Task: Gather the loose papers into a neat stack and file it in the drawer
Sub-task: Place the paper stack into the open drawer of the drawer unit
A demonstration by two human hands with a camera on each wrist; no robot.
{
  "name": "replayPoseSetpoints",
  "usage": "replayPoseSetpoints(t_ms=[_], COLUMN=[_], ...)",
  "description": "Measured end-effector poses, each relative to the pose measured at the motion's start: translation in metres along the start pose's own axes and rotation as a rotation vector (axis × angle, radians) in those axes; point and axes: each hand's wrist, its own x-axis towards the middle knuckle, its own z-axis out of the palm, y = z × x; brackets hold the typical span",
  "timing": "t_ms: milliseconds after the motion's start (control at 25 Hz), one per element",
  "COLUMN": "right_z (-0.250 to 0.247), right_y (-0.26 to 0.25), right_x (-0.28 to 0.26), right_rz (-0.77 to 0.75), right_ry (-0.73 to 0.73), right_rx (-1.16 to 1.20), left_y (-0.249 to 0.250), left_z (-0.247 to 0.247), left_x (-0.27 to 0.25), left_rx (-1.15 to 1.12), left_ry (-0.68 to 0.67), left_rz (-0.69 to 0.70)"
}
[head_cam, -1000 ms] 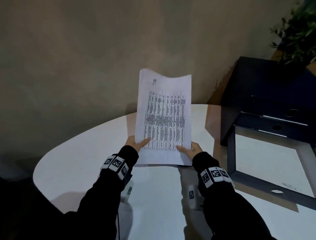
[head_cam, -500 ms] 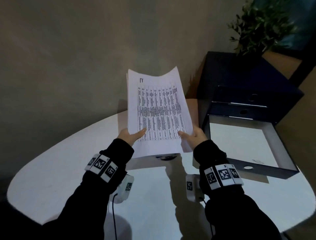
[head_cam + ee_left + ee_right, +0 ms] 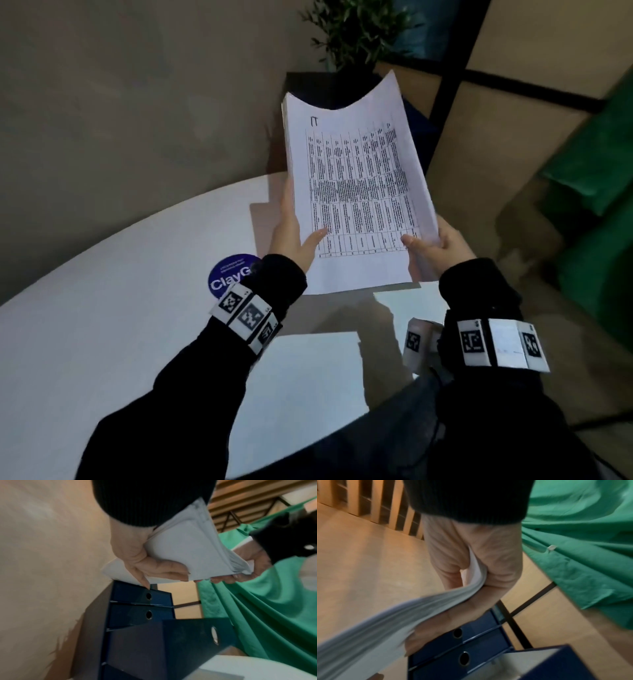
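Observation:
Both hands hold one thick stack of printed papers (image 3: 356, 192) in the air, its top sheet showing a table of text. My left hand (image 3: 294, 233) grips the lower left edge, thumb on top. My right hand (image 3: 435, 250) grips the lower right corner. In the head view the stack hides most of the dark drawer unit (image 3: 305, 85). In the left wrist view the stack (image 3: 188, 547) hangs above the unit, whose two upper drawers (image 3: 142, 605) are closed and whose lower drawer (image 3: 171, 649) is pulled out. The right wrist view shows that open drawer (image 3: 547, 661) below the stack (image 3: 402, 615).
A white round table (image 3: 102, 342) carries a blue round sticker (image 3: 233, 274) near my left wrist. A potted plant (image 3: 359, 31) stands on the drawer unit. Green cloth (image 3: 599, 205) hangs at the right, with a black frame bar (image 3: 448, 68) beside it.
The stack has been carried to the right, in both hands, and now covers the drawer unit in the head view. The view itself has swung right. Both grips are unchanged.

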Motion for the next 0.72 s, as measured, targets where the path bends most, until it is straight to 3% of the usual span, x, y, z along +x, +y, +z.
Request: replayPoseSetpoints(t_ms=[160,360,440,640,720], right_z=[-0.037,-0.069,-0.076,-0.076,-0.073], right_y=[0.017,0.039,0.042,0.036,0.027], right_x=[-0.018,-0.024,-0.023,-0.001,0.007], right_rz=[0.174,0.411,0.446,0.461,0.475], right_ry=[-0.023,-0.074,-0.09,-0.09,-0.069], right_rx=[0.04,-0.06,-0.111,-0.186,-0.202], left_y=[-0.004,-0.018,-0.023,-0.023,-0.023], left_z=[0.041,0.062,0.064,0.06,0.057], left_x=[-0.017,-0.03,-0.027,-0.01,0.004], left_rx=[0.082,0.053,-0.017,-0.008,-0.005], left_ry=[-0.136,-0.228,-0.231,-0.214,-0.216], left_rz=[-0.001,-0.293,-0.402,-0.493,-0.588])
